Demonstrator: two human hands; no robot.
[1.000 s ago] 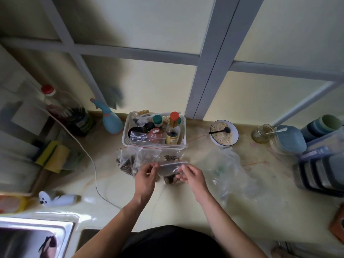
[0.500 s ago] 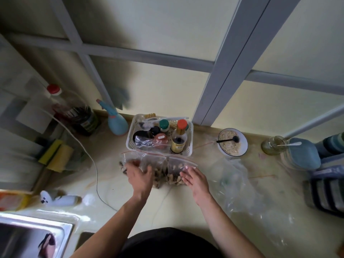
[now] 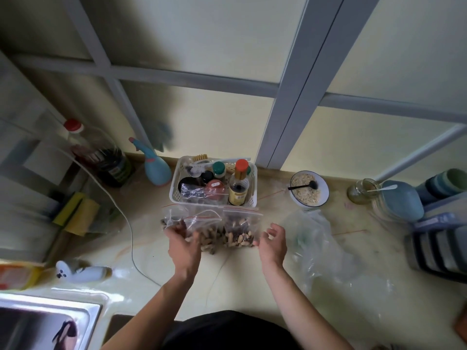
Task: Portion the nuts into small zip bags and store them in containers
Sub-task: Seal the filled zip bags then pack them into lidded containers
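- Resting on the counter (image 3: 156,251), just in front of a white basket (image 3: 177,195) — small zip bags of nuts (image 3: 238,232).
- Left hand (image 3: 183,245) lies on the leftmost bags; its fingers' hold cannot be made out.
- Right hand (image 3: 274,242) hovers beside them, fingers loosely spread, empty.
- Bags look soft, slippery, light — best pinched at the sealed top strip.
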